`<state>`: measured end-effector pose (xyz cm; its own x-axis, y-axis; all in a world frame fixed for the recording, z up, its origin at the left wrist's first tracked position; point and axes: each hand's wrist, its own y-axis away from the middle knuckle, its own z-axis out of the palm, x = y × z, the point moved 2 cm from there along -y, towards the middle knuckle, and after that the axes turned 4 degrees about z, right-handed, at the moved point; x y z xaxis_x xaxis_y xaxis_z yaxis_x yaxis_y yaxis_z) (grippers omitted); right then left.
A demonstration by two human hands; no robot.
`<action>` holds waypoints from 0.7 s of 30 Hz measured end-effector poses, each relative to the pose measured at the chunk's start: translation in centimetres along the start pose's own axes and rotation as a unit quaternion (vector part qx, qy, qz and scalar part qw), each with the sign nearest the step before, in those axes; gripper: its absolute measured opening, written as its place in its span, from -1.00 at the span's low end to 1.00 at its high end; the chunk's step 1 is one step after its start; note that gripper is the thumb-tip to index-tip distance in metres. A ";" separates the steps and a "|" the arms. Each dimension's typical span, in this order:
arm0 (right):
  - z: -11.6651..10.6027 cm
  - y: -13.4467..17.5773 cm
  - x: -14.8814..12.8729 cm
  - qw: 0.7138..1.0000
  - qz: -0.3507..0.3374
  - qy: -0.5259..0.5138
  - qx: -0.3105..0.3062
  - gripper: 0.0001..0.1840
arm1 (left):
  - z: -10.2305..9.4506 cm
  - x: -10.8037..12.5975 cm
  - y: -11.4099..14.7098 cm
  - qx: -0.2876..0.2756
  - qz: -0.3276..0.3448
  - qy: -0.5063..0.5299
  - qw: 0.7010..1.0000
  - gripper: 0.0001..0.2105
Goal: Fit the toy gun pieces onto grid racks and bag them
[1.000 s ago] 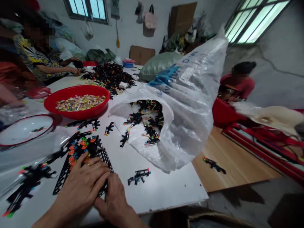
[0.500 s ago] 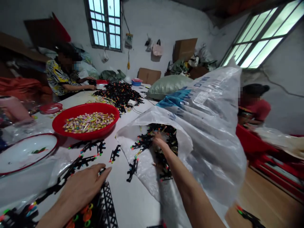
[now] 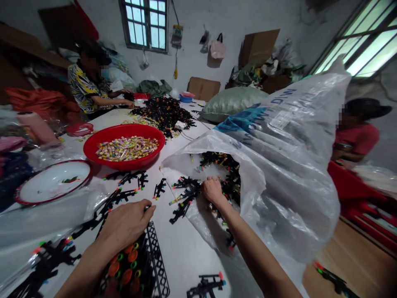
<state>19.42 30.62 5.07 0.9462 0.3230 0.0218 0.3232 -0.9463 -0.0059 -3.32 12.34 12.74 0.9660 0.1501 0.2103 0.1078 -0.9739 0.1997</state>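
My right hand (image 3: 213, 190) reaches into the mouth of a large white woven sack (image 3: 297, 165), fingers closed round a cluster of black toy guns (image 3: 190, 186) with coloured tips. More toy guns lie behind it inside the sack. My left hand (image 3: 128, 219) is curled over the far end of a black lattice basket (image 3: 157, 258). Its thumb and fingers are bent close together, and what they hold, if anything, is hidden. Tightly packed in that basket are toy guns with orange and green ends (image 3: 127, 265).
A red basin (image 3: 124, 159) of small wrapped candies and a white enamel basin (image 3: 56, 182) stand at left. Loose toy guns lie around them. Further back is a toy-gun heap (image 3: 164, 114). Co-workers sit at far left (image 3: 89, 82) and right (image 3: 356, 132).
My view has swung a little left and down. The right hand has drawn toward the sack's opening, bringing toy guns together with the ones at its lip. The left hand stays over the basket.
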 end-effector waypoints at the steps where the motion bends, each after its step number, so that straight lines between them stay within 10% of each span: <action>1: -0.7 1.2 -0.1 1.000 0.007 0.000 0.008 -0.70 | 0.0 0.2 0.3 0.001 0.002 -0.003 1.000 -0.53; 9: 1.4 13.1 -6.2 0.982 -0.100 -0.134 -0.084 -0.80 | -0.3 2.2 3.9 0.004 0.029 -0.017 0.999 -0.53; 14: 2.5 14.6 -7.4 0.987 -0.048 -0.149 -0.049 -0.84 | -1.3 2.9 4.1 0.060 0.086 -0.058 0.993 -0.51; 21: 3.1 14.8 -10.7 0.844 -0.037 -0.533 -0.049 -0.80 | 0.4 2.1 3.0 -0.029 0.065 -0.046 0.996 -0.60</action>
<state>14.09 13.23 1.63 0.4189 0.1592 -0.8940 0.4276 -0.9031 0.0396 -0.92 9.71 13.38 0.9887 0.0044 0.1500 -0.0309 -0.9722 0.2321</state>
